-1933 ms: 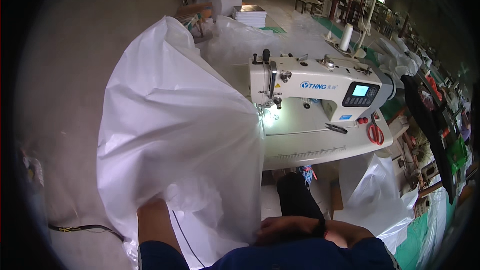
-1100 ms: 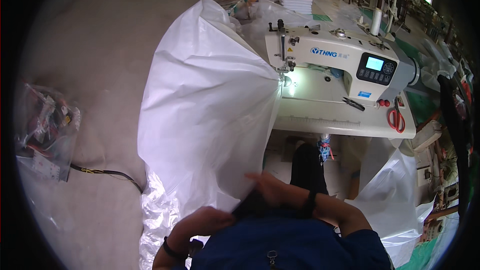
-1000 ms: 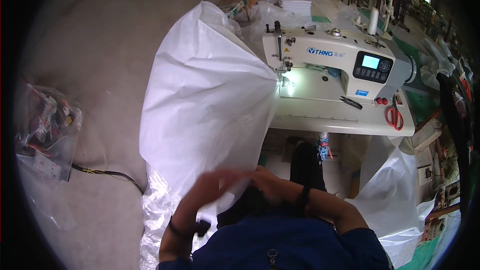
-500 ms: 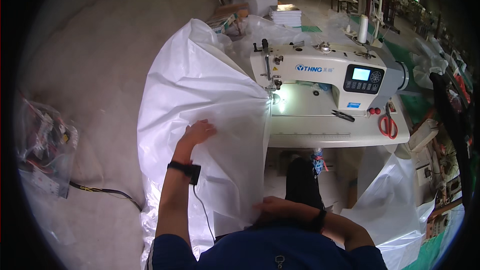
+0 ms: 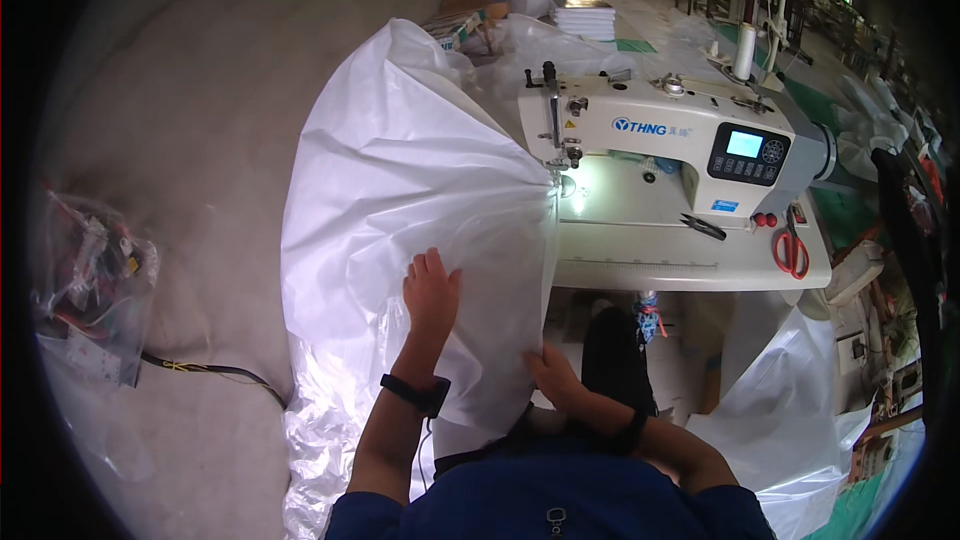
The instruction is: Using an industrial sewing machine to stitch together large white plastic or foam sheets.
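A big white plastic-like sheet (image 5: 370, 200) drapes over the left of the sewing machine (image 5: 640, 125) and hangs toward the floor. Its right edge runs up to the lit needle area, where folds gather. My left hand (image 5: 432, 290) lies on the sheet with its fingers stretched out, the palm facing down. Closer to my body, my right hand (image 5: 555, 377) pinches the sheet's right edge between thumb and fingers. Part of that grip is hidden under the sheet.
Red-handled scissors (image 5: 790, 252) and black thread snips (image 5: 704, 227) lie on the machine table (image 5: 640, 275). A thread cone (image 5: 744, 52) stands behind. More white sheet (image 5: 785, 420) hangs at right. A bag of parts (image 5: 95, 290) and a black cable (image 5: 215, 380) are at left.
My left hand has slid over the sheet toward me and to the right. My right hand has moved forward along the sheet's edge. The view has shifted slightly.
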Motion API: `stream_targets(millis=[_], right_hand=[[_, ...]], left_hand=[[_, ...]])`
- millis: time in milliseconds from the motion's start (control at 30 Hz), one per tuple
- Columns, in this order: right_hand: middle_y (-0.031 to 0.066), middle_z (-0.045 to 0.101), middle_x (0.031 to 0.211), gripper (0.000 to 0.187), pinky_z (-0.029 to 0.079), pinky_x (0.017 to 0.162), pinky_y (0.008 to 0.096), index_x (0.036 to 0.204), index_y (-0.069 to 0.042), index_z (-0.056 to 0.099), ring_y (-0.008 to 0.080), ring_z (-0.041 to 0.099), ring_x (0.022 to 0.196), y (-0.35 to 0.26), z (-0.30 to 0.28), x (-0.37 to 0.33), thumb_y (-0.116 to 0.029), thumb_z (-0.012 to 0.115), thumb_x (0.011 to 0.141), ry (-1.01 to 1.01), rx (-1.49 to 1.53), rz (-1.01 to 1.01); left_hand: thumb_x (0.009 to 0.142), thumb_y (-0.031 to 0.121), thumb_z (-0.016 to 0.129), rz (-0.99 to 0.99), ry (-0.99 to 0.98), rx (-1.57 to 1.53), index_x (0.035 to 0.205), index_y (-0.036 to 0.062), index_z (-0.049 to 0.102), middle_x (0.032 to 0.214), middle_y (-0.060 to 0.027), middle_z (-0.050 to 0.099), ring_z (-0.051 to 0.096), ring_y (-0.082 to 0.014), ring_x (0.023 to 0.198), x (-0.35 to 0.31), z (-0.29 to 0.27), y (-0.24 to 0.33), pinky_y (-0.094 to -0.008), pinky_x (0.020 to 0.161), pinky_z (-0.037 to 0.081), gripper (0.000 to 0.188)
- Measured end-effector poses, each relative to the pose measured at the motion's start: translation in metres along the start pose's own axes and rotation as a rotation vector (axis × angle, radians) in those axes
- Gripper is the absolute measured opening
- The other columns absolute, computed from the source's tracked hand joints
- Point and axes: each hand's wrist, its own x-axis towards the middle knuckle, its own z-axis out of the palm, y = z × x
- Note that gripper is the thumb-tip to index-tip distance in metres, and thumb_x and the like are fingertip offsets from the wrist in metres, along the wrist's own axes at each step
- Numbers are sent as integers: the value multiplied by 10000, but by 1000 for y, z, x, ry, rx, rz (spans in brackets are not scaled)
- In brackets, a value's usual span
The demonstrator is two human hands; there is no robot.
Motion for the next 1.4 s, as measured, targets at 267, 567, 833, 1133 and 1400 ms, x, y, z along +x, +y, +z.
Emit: stream_targets(millis=[267, 567, 833, 1133, 1400], right_hand=[[71, 576, 874, 277, 437, 716, 283, 1097, 25, 483, 125, 523, 798, 14, -6, -2, -182, 441, 918, 33, 88, -68], [208, 589, 821, 285, 454, 697, 371, 1082, 21, 469, 316, 571, 715, -3, 0, -5, -202, 473, 906, 269, -263, -372], [142, 573, 704, 273, 455, 620, 394, 952, 26, 528, 267, 592, 688, -18, -5, -17, -225, 430, 915, 73, -213, -230], [125, 567, 685, 266, 480, 511, 338, 930, 50, 535, 211, 585, 574, 11, -6, -12, -170, 394, 882, -120, -198, 21], [165, 569, 649, 305, 445, 572, 391, 782, 29, 567, 257, 584, 619, -22, -2, -33, -202, 388, 870, -60, -333, -36]], left_hand=[[770, 140, 609, 344, -161, 63, 755, 74, 592, 807, -70, 542, 527, -260, 801, -38, -62, 35, -398, 706, 417, 70], [655, 83, 543, 575, -366, -32, 677, 67, 493, 677, -83, 510, 545, -251, 666, -100, -75, 80, -372, 597, 428, 57], [775, 173, 566, 516, -582, -403, 715, 58, 535, 686, -106, 555, 569, -305, 618, -97, -82, 82, -403, 538, 452, 133], [762, 179, 573, 177, 51, 482, 1303, 126, 419, 1257, -109, 436, 397, -263, 1186, 9, -17, -33, -509, 973, 310, 565], [694, -21, 506, 296, 88, 114, 899, 41, 633, 751, -118, 579, 582, -302, 703, 33, -78, -77, -405, 622, 470, 249]])
